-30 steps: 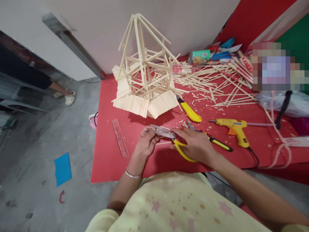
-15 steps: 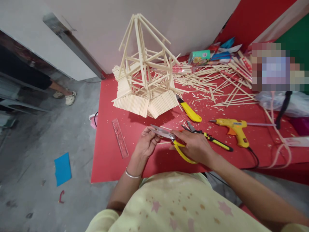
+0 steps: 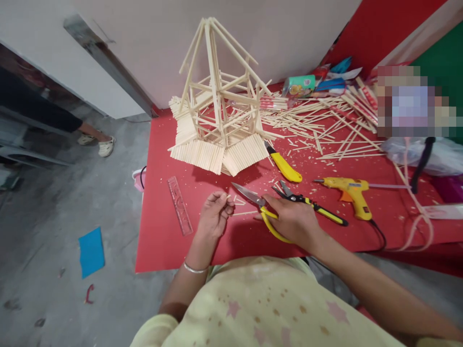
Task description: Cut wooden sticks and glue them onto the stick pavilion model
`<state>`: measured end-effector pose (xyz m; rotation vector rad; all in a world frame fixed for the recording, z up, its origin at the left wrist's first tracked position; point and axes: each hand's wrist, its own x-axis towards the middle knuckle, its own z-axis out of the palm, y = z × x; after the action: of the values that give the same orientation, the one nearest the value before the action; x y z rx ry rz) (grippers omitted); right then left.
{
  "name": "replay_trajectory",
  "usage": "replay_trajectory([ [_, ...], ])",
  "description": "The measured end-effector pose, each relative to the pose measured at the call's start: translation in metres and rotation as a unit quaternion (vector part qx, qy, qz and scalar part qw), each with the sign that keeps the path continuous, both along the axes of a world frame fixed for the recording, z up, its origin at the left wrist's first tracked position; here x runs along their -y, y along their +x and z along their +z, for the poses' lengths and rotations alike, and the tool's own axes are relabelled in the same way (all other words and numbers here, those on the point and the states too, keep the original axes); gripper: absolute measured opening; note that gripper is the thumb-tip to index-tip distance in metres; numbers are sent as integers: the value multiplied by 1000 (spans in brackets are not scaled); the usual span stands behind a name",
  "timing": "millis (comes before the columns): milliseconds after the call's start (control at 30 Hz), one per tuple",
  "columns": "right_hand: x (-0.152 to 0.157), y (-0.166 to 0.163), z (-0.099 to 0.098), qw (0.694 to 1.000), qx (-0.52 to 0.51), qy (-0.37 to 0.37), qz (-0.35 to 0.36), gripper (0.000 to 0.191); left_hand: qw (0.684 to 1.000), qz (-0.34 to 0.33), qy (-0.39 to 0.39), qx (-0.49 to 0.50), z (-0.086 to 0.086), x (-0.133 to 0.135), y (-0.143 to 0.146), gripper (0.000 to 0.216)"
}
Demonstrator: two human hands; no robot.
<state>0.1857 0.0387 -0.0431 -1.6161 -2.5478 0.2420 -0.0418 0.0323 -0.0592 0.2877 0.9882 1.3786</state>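
Note:
Between the thumb and fingers of my left hand (image 3: 214, 212) is the end of a short wooden stick (image 3: 228, 196). My right hand (image 3: 294, 219) grips the yellow handles of a pair of scissors (image 3: 249, 193), whose blades point left toward my left hand but stand apart from it. Several cut stick pieces (image 3: 239, 200) lie on the red table between the hands. Beyond them stands a tower-like model (image 3: 220, 111) of pale wooden sticks with slatted panels around its base. Just right of the scissors lie cutting pliers (image 3: 311, 205) with black and yellow handles.
A yellow utility knife (image 3: 285, 166) and a yellow glue gun (image 3: 350, 190) rest on the table (image 3: 162, 255). A clear ruler (image 3: 180, 206) lies at the left. Loose sticks (image 3: 307, 118) cover the back right. A person's leg (image 3: 85, 129) shows at far left.
The scissors' blades have moved away from my left hand, to the right, and the stick end now shows in my left fingers. My left hand has shifted slightly left.

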Motion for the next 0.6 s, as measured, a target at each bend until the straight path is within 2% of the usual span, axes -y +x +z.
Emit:
replay_trajectory([
  [67, 3, -4, -2, 1000, 18, 12, -5, 50, 999, 14, 13, -43, -1, 0, -2, 31],
  [167, 9, -10, 1, 999, 29, -1, 25, 47, 995, 14, 29, -100, 1, 0, 0, 31],
  [300, 13, -16, 21, 999, 10, 19, 49, 35, 988, -14, 48, -148, 10, -1, 5, 27],
  [433, 7, -28, 42, 984, -161, 63, 51, 26, 982, -60, 67, -164, 18, 0, 11, 24],
  [533, 1, -43, 46, 949, -298, 80, 71, 20, 984, -84, 73, -139, 22, -2, 13, 28],
  [600, -3, -52, 45, 929, -352, 91, 76, 17, 987, -82, 78, -114, 28, -3, 14, 32],
])
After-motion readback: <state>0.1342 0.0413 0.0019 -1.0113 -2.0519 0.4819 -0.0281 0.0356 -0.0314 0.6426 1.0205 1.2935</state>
